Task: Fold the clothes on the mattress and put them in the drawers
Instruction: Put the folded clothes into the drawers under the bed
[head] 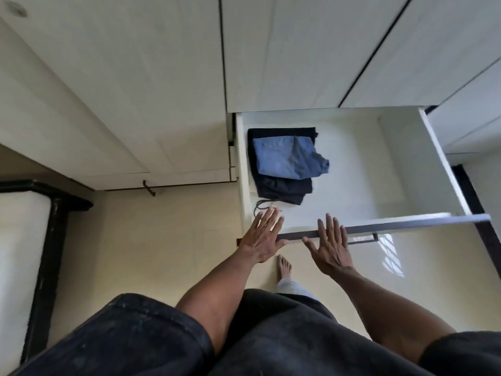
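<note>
**Both palms on the drawer front, clothes already inside**

Nearest to me, my two forearms reach forward and down, elbows slightly bent, above my dark shirt. My left hand (264, 237) lies flat with fingers straight and spread, its grip released, the thumb hooked under the top edge of the drawer front (379, 226) near its left corner. My right hand (332, 246) is flat too, fingers straight and pointing over that same edge, grasping nothing. I judge both palms are set there to push the drawer (366, 158) shut, since flat hands spread the force evenly and keep it from skewing.

Beyond my fingertips, inside the open drawer, the folded clothes sit against the left wall: a blue garment (287, 158) on top of a dark folded garment (282, 185), a drawstring (261, 207) trailing toward me. They are stacked to one side, probably to leave room for more.

Further off stand the pale wardrobe doors (135, 90), and the mattress (19, 253) shows at far left.
</note>
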